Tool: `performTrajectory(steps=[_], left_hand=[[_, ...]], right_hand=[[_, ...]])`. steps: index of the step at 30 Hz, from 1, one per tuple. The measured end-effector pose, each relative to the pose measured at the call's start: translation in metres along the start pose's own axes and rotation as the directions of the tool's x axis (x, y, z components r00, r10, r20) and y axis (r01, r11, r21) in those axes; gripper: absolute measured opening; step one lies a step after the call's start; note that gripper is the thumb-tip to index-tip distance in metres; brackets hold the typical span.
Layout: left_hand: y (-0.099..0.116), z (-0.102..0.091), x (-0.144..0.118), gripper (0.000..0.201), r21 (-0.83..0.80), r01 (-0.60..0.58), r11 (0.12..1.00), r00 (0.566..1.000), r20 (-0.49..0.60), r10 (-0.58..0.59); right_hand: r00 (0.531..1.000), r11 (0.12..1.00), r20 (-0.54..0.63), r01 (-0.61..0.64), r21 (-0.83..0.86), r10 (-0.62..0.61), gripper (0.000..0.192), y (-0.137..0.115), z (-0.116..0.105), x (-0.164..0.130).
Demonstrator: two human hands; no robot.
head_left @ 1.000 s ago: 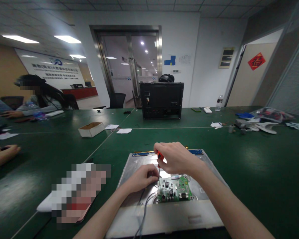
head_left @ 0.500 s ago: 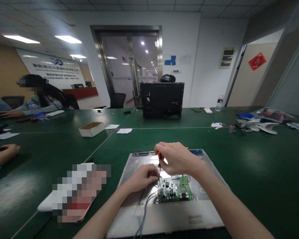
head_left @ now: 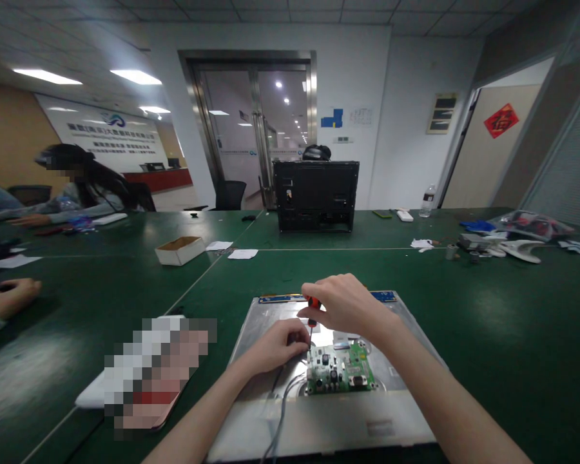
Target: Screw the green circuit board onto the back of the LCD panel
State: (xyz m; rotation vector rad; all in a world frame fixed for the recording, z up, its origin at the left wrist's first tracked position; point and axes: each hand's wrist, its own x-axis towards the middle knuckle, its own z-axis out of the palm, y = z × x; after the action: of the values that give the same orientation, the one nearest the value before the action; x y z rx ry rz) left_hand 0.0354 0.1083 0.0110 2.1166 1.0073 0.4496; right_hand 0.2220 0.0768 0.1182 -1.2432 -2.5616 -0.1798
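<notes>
The right hand (head_left: 345,304) was curled around the orange handle of one small screwdriver (head_left: 310,317), fingers pinching it, the thin shaft standing nearly upright with its tip at the top left corner of the single green circuit board (head_left: 339,368). The left hand (head_left: 276,345), at about eight o'clock from the right one, had its fingers bent and pressed together at the foot of the shaft, touching the one flat grey metal panel (head_left: 319,412) that carried the board. The panel lay on the dark green table (head_left: 488,309) directly before the person, the board near its middle. A few grey wires (head_left: 280,412) ran from the board's left edge toward six o'clock.

At nine o'clock from the panel lay one white tray with blurred contents (head_left: 149,374). At eleven o'clock sat one open white cardboard box (head_left: 180,250) and two white paper slips (head_left: 232,250) beside it. At twelve o'clock stood one black monitor casing (head_left: 316,195). At two o'clock lay a clutter of white and blue parts (head_left: 502,241). Two other people's hands (head_left: 7,295) rested at the far left.
</notes>
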Motion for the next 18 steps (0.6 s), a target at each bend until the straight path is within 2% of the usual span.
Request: performTrajectory(steps=[4,10,18], left_hand=[[-0.0014,0.0008,0.0002,0.006,-0.011,-0.022,1.0,1.0,-0.01,0.022],[-0.0019,0.0016,0.0,0.007,0.003,-0.017,1.0,1.0,0.004,0.017],[0.0022,0.0021,-0.0015,0.005,-0.002,-0.031,1.0,0.999,-0.031,0.031]], right_hand=[[0.999,0.996,-0.03,0.017,0.083,-0.015,0.012,-0.0007,-0.0009,-0.0044],[1.0,0.987,0.011,0.024,0.157,-0.026,0.019,-0.0014,-0.0012,-0.0059],[1.0,0.997,-0.001,-0.012,0.081,0.012,0.011,-0.0012,-0.0007,-0.0014]])
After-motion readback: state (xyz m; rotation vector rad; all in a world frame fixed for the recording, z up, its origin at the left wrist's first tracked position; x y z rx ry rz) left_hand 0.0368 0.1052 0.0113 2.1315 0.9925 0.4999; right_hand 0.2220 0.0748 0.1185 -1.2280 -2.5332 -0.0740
